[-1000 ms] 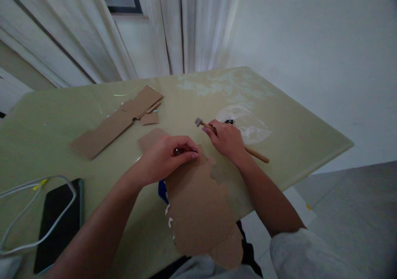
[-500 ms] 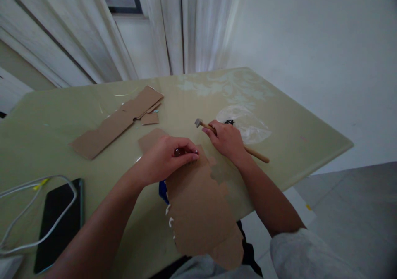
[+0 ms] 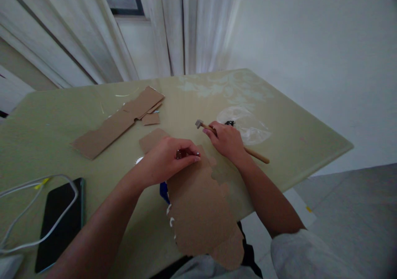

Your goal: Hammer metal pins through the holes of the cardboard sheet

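My left hand point(image 3: 169, 157) is closed in a pinch over the far end of a cut cardboard piece point(image 3: 201, 213). A tiny shiny point shows at its fingertips; what it belongs to is too small to make out. Something dark and glossy shows in the gap between thumb and fingers. White bits line the left edge of the cardboard, and part of a blue object point(image 3: 164, 192) peeks out beneath it. Wrapped round the wooden handle of a small hammer point(image 3: 257, 155), my right hand point(image 3: 228, 140) rests to the right, the grey hammer head pointing left.
Cardboard strips point(image 3: 118, 124) lie at the back left of the table point(image 3: 192, 95), with a smaller cardboard scrap point(image 3: 151, 139) nearer. A clear plastic bag point(image 3: 257, 130) with small black pieces lies beyond my right hand. At left are a phone point(image 3: 58, 225) and a white cable point(image 3: 76, 192).
The left fingertips have shifted very slightly, and the shiny point between them shows a little more. The right hand and hammer stay in place; the whole view has moved a touch.
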`<act>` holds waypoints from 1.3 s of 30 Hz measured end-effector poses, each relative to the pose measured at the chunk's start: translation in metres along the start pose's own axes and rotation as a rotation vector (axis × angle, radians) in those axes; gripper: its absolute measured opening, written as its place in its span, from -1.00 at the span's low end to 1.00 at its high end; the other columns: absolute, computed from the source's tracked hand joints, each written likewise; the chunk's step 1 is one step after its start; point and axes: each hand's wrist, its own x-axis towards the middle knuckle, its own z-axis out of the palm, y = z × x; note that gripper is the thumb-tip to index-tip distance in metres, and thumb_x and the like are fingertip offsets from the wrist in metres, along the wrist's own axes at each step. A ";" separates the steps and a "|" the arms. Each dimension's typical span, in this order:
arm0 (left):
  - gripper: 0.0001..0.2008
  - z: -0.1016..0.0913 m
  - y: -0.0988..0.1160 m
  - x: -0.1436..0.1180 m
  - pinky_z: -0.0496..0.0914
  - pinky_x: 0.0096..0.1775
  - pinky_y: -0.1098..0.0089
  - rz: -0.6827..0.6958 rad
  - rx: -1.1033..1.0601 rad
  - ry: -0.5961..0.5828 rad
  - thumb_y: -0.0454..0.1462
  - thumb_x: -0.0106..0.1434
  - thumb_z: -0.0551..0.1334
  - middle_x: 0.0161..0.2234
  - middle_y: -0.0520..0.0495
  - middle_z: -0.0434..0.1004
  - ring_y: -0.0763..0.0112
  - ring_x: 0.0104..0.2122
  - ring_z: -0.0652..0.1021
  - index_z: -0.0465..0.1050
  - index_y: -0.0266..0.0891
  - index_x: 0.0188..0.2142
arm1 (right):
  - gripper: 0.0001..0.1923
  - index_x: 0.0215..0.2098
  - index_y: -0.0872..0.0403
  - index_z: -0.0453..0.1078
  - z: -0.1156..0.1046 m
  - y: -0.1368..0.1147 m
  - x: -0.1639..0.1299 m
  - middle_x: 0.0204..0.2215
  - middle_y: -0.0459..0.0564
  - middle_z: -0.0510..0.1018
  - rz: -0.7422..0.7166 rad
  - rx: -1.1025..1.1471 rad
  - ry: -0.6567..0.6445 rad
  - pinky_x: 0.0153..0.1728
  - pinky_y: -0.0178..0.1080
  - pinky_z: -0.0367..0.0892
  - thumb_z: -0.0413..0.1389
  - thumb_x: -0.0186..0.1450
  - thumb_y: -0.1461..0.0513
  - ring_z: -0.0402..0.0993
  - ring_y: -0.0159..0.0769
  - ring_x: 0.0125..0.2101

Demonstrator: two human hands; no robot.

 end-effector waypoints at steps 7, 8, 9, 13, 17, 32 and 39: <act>-0.88 0.000 0.003 0.001 0.38 -0.34 0.44 -0.013 -0.011 0.005 -0.17 0.42 0.39 -0.37 0.08 0.72 0.46 -0.40 0.59 0.72 -0.12 -0.19 | -0.58 -0.03 0.01 0.58 0.001 0.001 0.000 -0.21 0.10 0.76 -0.015 0.009 0.008 -0.33 -0.19 0.13 0.01 0.61 -0.05 0.66 -0.08 -0.23; -0.88 0.000 0.003 0.001 0.37 -0.34 0.44 -0.010 -0.007 0.010 -0.18 0.42 0.39 -0.38 0.08 0.71 0.47 -0.41 0.58 0.72 -0.12 -0.19 | -0.58 -0.03 0.01 0.58 0.001 0.001 0.000 -0.20 0.10 0.76 -0.015 0.009 0.005 -0.33 -0.19 0.14 0.01 0.62 -0.05 0.66 -0.08 -0.23; -0.88 0.000 0.003 0.001 0.37 -0.35 0.44 -0.008 -0.001 0.013 -0.19 0.42 0.39 -0.39 0.08 0.70 0.47 -0.42 0.57 0.72 -0.13 -0.20 | -0.58 -0.03 0.02 0.58 0.001 0.001 0.000 -0.20 0.11 0.76 -0.014 0.008 0.003 -0.32 -0.19 0.14 0.00 0.62 -0.06 0.66 -0.07 -0.22; -0.88 -0.001 0.003 0.002 0.35 -0.35 0.44 -0.005 0.009 0.007 -0.20 0.42 0.39 -0.40 0.08 0.69 0.48 -0.43 0.55 0.72 -0.15 -0.20 | -0.58 -0.04 0.02 0.57 0.001 0.001 0.000 -0.21 0.11 0.76 -0.018 0.004 0.005 -0.32 -0.19 0.14 0.00 0.62 -0.05 0.66 -0.08 -0.23; -0.89 0.000 0.003 0.002 0.35 -0.35 0.45 -0.008 -0.001 0.007 -0.22 0.42 0.39 -0.40 0.09 0.70 0.49 -0.44 0.56 0.72 -0.14 -0.21 | -0.59 -0.04 0.02 0.57 0.000 0.000 0.000 -0.21 0.10 0.76 -0.021 0.011 -0.002 -0.33 -0.19 0.13 0.00 0.62 -0.04 0.65 -0.10 -0.25; -0.88 0.005 0.003 0.004 0.39 -0.30 0.43 0.028 0.003 0.012 -0.23 0.43 0.36 -0.37 0.06 0.71 0.47 -0.42 0.57 0.72 -0.13 -0.19 | -0.50 -0.24 0.03 0.46 -0.015 0.019 0.001 -0.47 -0.02 0.55 -0.092 0.345 0.199 -0.34 -0.21 0.13 -0.09 0.61 -0.10 0.45 -0.22 -0.45; -0.91 0.006 0.003 0.008 0.39 -0.30 0.41 0.030 0.052 0.032 -0.26 0.39 0.37 -0.37 0.01 0.73 0.43 -0.41 0.60 0.70 -0.17 -0.22 | -0.51 -0.32 0.02 0.41 -0.079 0.028 -0.025 -0.52 -0.07 0.50 -0.195 0.350 0.230 -0.37 -0.22 0.13 -0.07 0.59 -0.08 0.39 -0.27 -0.52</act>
